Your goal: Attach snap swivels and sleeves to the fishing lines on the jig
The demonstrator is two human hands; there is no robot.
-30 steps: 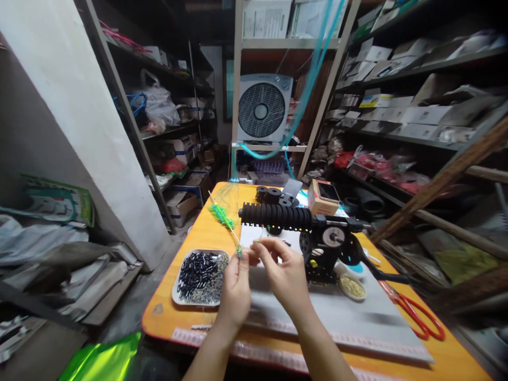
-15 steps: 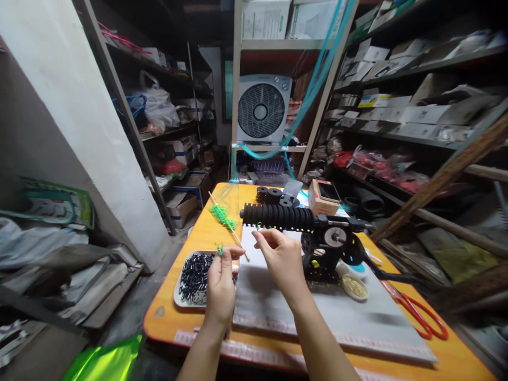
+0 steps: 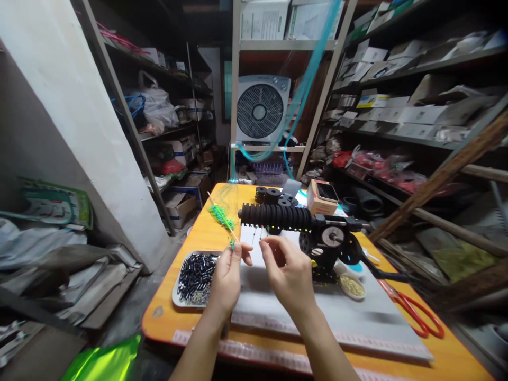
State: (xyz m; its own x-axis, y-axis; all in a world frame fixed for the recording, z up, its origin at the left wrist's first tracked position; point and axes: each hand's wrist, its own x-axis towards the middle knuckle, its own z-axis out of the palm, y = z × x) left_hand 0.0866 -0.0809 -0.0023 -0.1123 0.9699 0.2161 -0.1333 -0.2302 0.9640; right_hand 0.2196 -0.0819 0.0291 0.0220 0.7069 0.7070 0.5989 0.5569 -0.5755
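My left hand (image 3: 226,278) is closed, pinching a small tuft of green strands (image 3: 232,244) between thumb and forefinger. Close beside it, thumb and forefinger of my right hand (image 3: 289,275) come together in a pinch. Whatever is between those tips is too small to name. Just above my hands runs the black ribbed roller (image 3: 275,217) of a hand-cranked device, with thin lines (image 3: 254,234) hanging beneath it. Behind my left fingertips lies a thin stick wound with green and blue strands (image 3: 221,216). Left of that hand, small black cylinders (image 3: 196,272) fill a white tray (image 3: 175,296).
A grey board (image 3: 329,317) covers much of the orange table (image 3: 159,317). At right are a small dish of pale bits (image 3: 352,286) and red-handled scissors (image 3: 418,315). Black spools (image 3: 273,196) and a cardboard box (image 3: 320,198) stand behind the roller.
My left hand has moved right with the green strands. My right hand has shifted slightly down and right, below the roller. The hands are closer together.
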